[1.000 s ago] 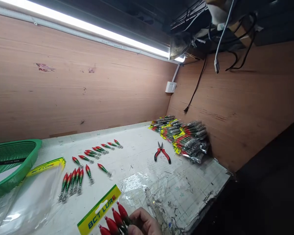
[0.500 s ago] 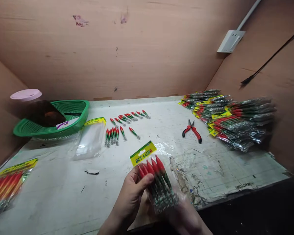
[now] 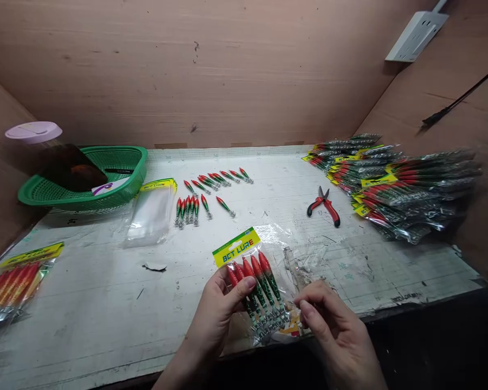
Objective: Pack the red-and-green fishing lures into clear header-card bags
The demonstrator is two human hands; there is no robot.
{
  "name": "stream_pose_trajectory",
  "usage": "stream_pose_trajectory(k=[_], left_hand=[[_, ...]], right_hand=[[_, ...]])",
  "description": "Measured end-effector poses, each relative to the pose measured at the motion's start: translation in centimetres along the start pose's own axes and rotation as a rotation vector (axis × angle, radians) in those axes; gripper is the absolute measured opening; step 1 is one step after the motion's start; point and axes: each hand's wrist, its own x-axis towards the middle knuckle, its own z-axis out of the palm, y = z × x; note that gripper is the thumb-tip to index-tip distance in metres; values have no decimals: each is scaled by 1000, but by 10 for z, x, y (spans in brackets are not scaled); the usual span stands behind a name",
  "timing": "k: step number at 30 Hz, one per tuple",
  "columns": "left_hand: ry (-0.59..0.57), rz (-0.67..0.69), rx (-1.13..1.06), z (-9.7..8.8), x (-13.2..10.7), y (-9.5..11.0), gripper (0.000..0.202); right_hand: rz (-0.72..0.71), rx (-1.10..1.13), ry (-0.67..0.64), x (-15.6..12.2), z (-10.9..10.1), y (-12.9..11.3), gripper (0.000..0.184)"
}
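Observation:
My left hand (image 3: 222,306) grips a clear bag of squid lures (image 3: 266,281), thumb in front. Several red-and-green lures lie side by side inside, hooks toward the lower right. A yellow-and-green header (image 3: 238,246) reading "BCT LURE" tops the bag, which is tilted above the table's front edge. At the bag's lower right side, my right hand (image 3: 337,325) has thumb and forefinger pinched together. Whatever is between those fingertips, perhaps the bag's thin plastic, is too small to make out. Loose red-and-green lures (image 3: 205,206) lie on the table beyond.
Red-handled pliers (image 3: 324,207) lie open right of centre. Filled lure bags (image 3: 406,189) are heaped at the right. Flat unfilled bags (image 3: 148,219) lie beside a green basket (image 3: 132,176) holding a lidded bottle (image 3: 73,168). At far left is a bag of orange-red lures (image 3: 14,290).
My right hand has come out from beneath the bag's lower end to its right side, fingertips pinched. The bag stays in my left hand, now less blurred. The camera view has tipped down slightly.

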Motion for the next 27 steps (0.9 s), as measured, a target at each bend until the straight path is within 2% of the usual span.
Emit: stream_pose_trajectory(k=[3,6,11,15,20,22,25,27], left_hand=[[11,1,-10,-2,-1,-1,48],[21,13,-22,-4,-1,-3,47],[-13,78,-7,-6,-1,-5,39],[8,94,0,-6,-2,-5,38],[36,40,-63,0,-8,-7,40],[27,0,-119,2,-11,-7,44],[-5,-55,-145,3,-15,-7,44],[-27,-61,-146,1,-16,-8,42]], right_hand=[[64,-23,-89,1,-7,1,22],[161,-23,-258,5,-14,2,25],[340,78,-455,10,-16,3,32],[313,125,-441,6,-14,9,31],[367,336,-397,3,-10,16,28],[293,266,-309,2,-8,15,24],[21,81,-154,0,-5,10,11],[-162,-14,-161,-1,-5,7,9]])
